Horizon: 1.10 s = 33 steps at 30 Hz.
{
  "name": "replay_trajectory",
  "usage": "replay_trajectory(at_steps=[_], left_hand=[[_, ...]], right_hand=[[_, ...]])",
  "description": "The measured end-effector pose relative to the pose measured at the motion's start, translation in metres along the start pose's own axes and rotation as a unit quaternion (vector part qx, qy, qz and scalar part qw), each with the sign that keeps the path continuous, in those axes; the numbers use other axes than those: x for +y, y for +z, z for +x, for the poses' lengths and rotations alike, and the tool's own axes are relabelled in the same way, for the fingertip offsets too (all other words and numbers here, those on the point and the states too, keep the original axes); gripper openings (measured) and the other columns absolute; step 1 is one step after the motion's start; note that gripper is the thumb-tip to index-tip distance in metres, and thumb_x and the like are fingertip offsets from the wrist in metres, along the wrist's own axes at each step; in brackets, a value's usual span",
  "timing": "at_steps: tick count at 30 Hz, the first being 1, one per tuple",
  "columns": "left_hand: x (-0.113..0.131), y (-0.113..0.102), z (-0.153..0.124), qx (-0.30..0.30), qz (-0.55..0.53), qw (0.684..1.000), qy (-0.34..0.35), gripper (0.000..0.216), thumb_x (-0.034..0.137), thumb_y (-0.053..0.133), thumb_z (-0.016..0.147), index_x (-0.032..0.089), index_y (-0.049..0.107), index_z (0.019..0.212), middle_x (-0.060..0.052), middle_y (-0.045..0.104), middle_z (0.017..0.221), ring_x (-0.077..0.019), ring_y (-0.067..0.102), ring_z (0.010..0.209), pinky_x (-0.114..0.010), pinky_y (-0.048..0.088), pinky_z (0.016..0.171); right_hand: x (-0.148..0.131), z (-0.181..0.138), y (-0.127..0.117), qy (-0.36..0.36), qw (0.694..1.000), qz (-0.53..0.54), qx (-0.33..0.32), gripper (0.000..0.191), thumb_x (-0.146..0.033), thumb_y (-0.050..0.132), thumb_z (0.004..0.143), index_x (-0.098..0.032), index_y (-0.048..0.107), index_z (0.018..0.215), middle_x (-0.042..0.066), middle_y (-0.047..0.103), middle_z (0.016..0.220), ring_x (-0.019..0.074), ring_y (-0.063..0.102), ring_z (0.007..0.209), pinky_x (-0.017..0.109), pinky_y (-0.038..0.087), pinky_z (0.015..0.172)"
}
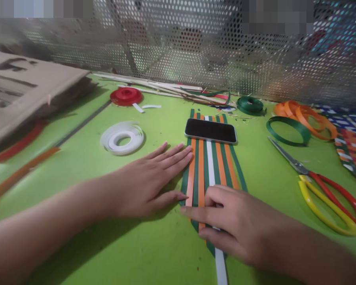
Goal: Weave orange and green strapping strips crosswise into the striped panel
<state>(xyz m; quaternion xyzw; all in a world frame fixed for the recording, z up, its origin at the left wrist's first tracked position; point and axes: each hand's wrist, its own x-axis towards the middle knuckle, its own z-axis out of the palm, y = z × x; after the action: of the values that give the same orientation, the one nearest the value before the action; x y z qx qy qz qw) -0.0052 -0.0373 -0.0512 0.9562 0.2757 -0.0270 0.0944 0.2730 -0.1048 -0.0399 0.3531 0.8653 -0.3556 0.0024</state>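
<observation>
Several green, orange and white ribbon strips (pixel 211 166) lie side by side on the green tabletop (pixel 154 245), running away from me. A black phone (pixel 210 131) rests across their far ends. My left hand (pixel 150 182) lies flat and open, fingers stretched out, fingertips touching the left edge of the strips. My right hand (pixel 234 223) presses on the near ends of the strips, its fingers partly curled over them.
Scissors with yellow and red handles (pixel 323 190) lie at the right. Rolls of ribbon sit around: white (pixel 121 137), red (pixel 126 96), green (pixel 250 105), a green loop (pixel 288 130) and orange loops (pixel 308 116). A cardboard sheet (pixel 23 91) lies at left. A perforated metal screen (pixel 195 47) stands behind.
</observation>
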Motion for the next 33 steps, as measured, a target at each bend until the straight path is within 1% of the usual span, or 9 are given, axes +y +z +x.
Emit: replay_trajectory(at_steps=[4,8,12,18,23,26,30,33], left_hand=[[0.003,0.002,-0.001,0.003,0.000,1.000,-0.010,0.085,0.061,0.035,0.113,0.018,0.000,0.176,-0.007,-0.002,0.180,-0.0288,0.002,0.169,-0.047,-0.003,0.137],[0.003,0.003,-0.001,0.002,-0.003,1.000,-0.003,0.082,0.060,0.035,0.114,0.020,-0.002,0.176,-0.005,-0.003,0.181,-0.0273,0.001,0.169,-0.046,-0.005,0.137],[0.005,0.004,0.000,0.005,-0.008,1.000,0.016,0.079,0.057,0.034,0.115,0.022,0.000,0.176,-0.003,0.003,0.181,-0.0251,0.004,0.169,-0.045,-0.005,0.138],[0.012,0.002,0.002,0.004,-0.010,1.000,0.003,0.077,0.057,0.033,0.115,0.016,0.011,0.176,-0.007,0.009,0.180,-0.0275,0.009,0.169,-0.047,-0.001,0.138],[0.015,0.005,0.000,0.015,-0.006,1.000,-0.006,0.077,0.057,0.032,0.115,0.016,0.010,0.176,-0.007,0.009,0.180,-0.0271,0.008,0.169,-0.047,-0.003,0.138],[0.016,0.008,-0.001,0.023,0.000,1.000,-0.011,0.077,0.057,0.032,0.115,0.016,0.010,0.176,-0.008,0.008,0.180,-0.0272,0.008,0.169,-0.047,-0.005,0.137],[0.017,0.008,0.000,0.029,0.000,1.000,-0.011,0.077,0.057,0.032,0.115,0.015,0.011,0.176,-0.009,0.008,0.180,-0.0287,0.008,0.169,-0.048,-0.002,0.138],[0.018,0.007,0.001,0.022,-0.004,1.000,-0.018,0.077,0.058,0.029,0.115,0.015,0.011,0.176,-0.008,0.007,0.180,-0.0287,0.007,0.169,-0.050,-0.002,0.138]], right_hand=[[0.001,-0.001,0.001,-0.008,1.000,-0.009,0.006,0.041,-0.038,0.052,0.112,-0.034,0.063,0.152,0.005,0.061,0.111,0.0217,0.061,0.098,0.038,0.052,0.089],[0.003,-0.002,0.003,-0.018,1.000,-0.019,0.010,0.042,-0.037,0.052,0.112,-0.033,0.062,0.153,0.005,0.062,0.110,0.0216,0.061,0.097,0.037,0.050,0.087],[0.003,-0.003,0.004,-0.019,0.999,-0.024,0.013,0.041,-0.036,0.055,0.111,-0.032,0.063,0.151,0.005,0.062,0.111,0.0216,0.060,0.098,0.037,0.049,0.087],[0.001,-0.004,0.000,-0.014,1.000,-0.014,0.001,0.045,-0.036,0.062,0.108,-0.033,0.062,0.153,0.005,0.063,0.113,0.0227,0.061,0.100,0.037,0.049,0.086],[0.001,-0.004,-0.002,-0.023,1.000,-0.005,0.001,0.047,-0.036,0.066,0.106,-0.031,0.062,0.152,0.006,0.064,0.115,0.0224,0.061,0.100,0.036,0.049,0.086],[0.002,-0.005,-0.003,-0.029,1.000,-0.007,0.003,0.046,-0.036,0.066,0.106,-0.029,0.063,0.151,0.005,0.064,0.113,0.0224,0.061,0.100,0.036,0.048,0.086],[0.003,-0.008,-0.004,-0.034,0.999,0.012,0.005,0.045,-0.038,0.063,0.108,-0.030,0.062,0.152,0.005,0.064,0.114,0.0214,0.062,0.101,0.036,0.049,0.089],[0.005,-0.010,-0.003,-0.029,0.999,0.019,0.011,0.043,-0.039,0.060,0.109,-0.031,0.062,0.151,0.004,0.065,0.117,0.0206,0.063,0.103,0.036,0.049,0.093]])
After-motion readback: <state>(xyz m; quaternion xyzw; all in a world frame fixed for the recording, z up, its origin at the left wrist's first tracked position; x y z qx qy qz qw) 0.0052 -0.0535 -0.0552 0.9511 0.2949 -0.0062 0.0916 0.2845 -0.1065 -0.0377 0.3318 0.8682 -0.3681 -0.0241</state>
